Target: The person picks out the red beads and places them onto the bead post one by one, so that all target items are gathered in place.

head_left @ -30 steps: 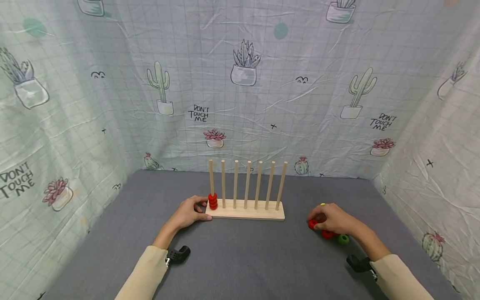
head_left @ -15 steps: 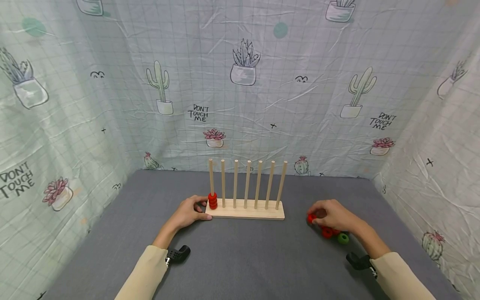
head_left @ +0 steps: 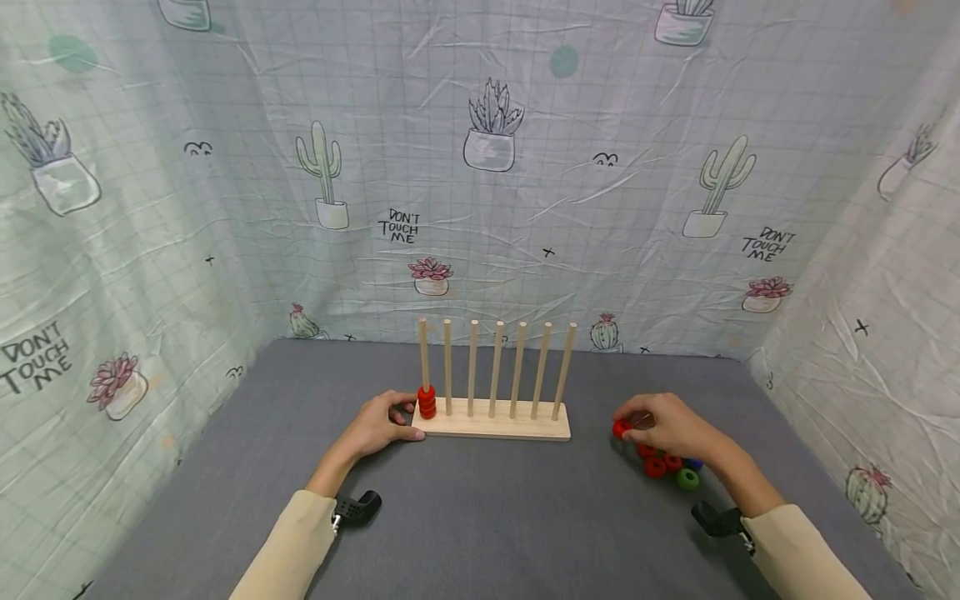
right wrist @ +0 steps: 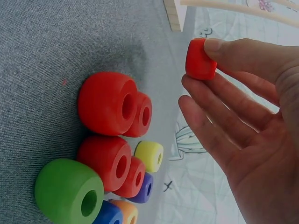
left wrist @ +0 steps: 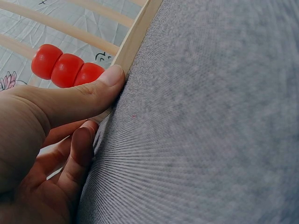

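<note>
My left hand [head_left: 375,427] grips the left end of a wooden peg stand [head_left: 495,425], its thumb along the front edge of the base. Three red beads [head_left: 427,402] are stacked on the leftmost peg; the other pegs are bare. They also show in the left wrist view as red beads [left wrist: 67,69] beside the thumb. My right hand [head_left: 667,425] pinches a single red bead [right wrist: 201,60] between thumb and fingers, above the table to the right of the stand. Under and beside this hand lie loose red beads [right wrist: 106,102] and a green bead [right wrist: 69,190].
Also in the loose group are a yellow bead [right wrist: 149,156], a purple bead [right wrist: 144,188], a blue bead [right wrist: 110,213] and an orange bead [right wrist: 127,212]. A grey cloth [head_left: 495,525] covers the table. Behind it hangs a cactus-print curtain [head_left: 555,200].
My right hand has lifted slightly with the red bead pinched, moving away from the loose beads. More of that pile shows now. The left hand and the stand have stayed put.
</note>
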Motion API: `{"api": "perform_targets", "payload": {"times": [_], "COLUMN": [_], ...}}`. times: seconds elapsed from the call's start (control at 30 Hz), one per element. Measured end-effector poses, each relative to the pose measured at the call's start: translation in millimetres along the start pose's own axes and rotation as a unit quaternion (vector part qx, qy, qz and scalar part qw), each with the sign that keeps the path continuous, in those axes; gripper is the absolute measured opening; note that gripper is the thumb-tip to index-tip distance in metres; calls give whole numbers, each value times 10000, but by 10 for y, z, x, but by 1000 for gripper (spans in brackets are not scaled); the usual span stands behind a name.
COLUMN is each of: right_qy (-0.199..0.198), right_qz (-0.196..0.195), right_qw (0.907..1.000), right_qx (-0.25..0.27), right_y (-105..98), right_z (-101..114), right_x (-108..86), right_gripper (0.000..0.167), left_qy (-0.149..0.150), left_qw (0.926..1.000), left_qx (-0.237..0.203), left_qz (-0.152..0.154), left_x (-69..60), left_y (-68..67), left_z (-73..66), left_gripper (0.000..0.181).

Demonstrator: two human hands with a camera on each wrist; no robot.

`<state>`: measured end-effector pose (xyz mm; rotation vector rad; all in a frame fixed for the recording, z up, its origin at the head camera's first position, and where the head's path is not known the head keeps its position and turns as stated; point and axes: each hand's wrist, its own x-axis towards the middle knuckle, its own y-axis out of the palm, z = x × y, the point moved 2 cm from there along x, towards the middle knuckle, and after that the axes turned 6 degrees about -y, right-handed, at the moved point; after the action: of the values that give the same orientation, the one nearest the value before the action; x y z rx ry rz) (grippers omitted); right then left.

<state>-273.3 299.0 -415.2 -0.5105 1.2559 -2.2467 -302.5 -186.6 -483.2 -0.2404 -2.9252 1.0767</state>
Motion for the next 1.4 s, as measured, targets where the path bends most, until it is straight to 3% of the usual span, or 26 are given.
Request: {"api": "perform_targets", "payload": {"times": [1.4], "right_qy": [-704], "right_qz": [-109], "right_qw": [9971], "right_qx": [-284], "right_y": [-73], "right_z": [507], "right_x": [293], "right_gripper": [21], "left_qy": [-63], "left_qw": [10000], "left_qx": [-52], "left_qz": [-43], "left_x": [-2], "left_y": [11], "left_z": [2], "left_gripper": [72]}}
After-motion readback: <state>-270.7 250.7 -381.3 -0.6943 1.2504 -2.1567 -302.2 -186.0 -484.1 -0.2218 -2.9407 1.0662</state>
